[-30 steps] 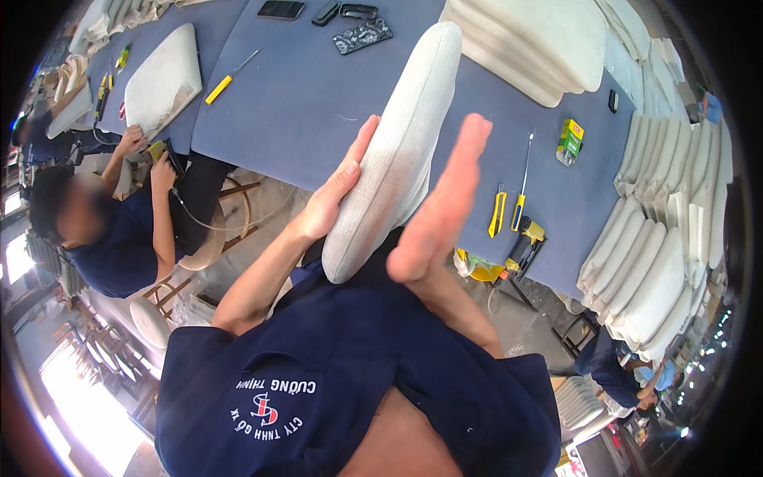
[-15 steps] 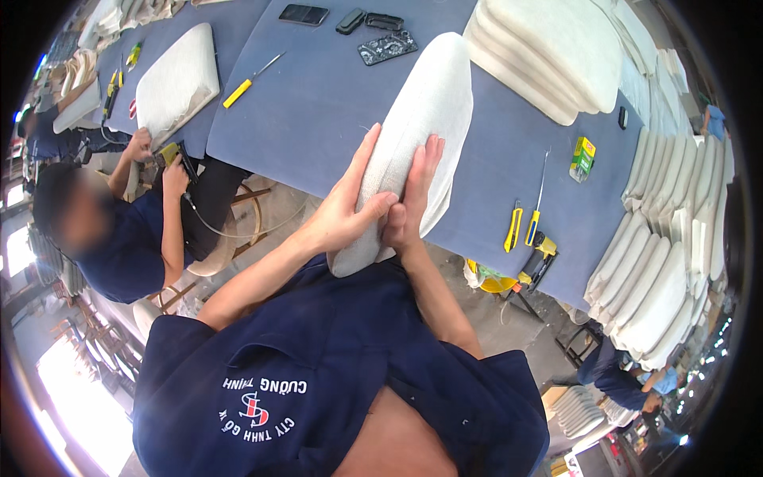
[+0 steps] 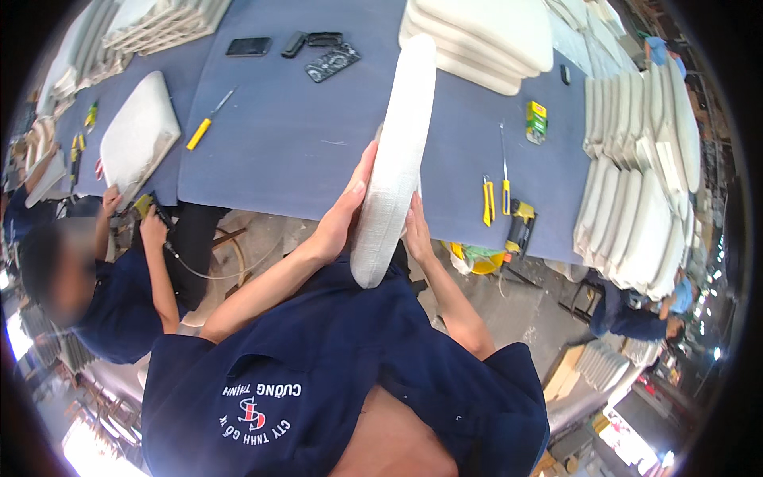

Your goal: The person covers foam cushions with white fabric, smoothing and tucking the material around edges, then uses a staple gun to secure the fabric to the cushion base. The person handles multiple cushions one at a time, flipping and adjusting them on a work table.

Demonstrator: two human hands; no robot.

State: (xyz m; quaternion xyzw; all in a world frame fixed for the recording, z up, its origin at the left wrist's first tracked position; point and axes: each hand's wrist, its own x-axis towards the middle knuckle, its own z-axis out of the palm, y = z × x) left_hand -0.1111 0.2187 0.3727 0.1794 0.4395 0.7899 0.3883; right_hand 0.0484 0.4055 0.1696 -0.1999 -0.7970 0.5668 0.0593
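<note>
While the pale cushion (image 3: 395, 159) stands on edge between your palms, above the near edge of the blue table (image 3: 270, 151), your left hand (image 3: 343, 213) lies along its left face, fingers straight rather than curled. Your right hand (image 3: 416, 229) is also outstretched, at the right side; the cushion hides part of it, so you cannot tell how firmly it presses. The cushion's far end overlaps your view of the cushion stack (image 3: 485, 44). To your right lie a yellow cutter (image 3: 488, 203), a thin-shafted tool (image 3: 505, 195) and a nail gun (image 3: 520, 226), near upright cushions (image 3: 628, 215).
</note>
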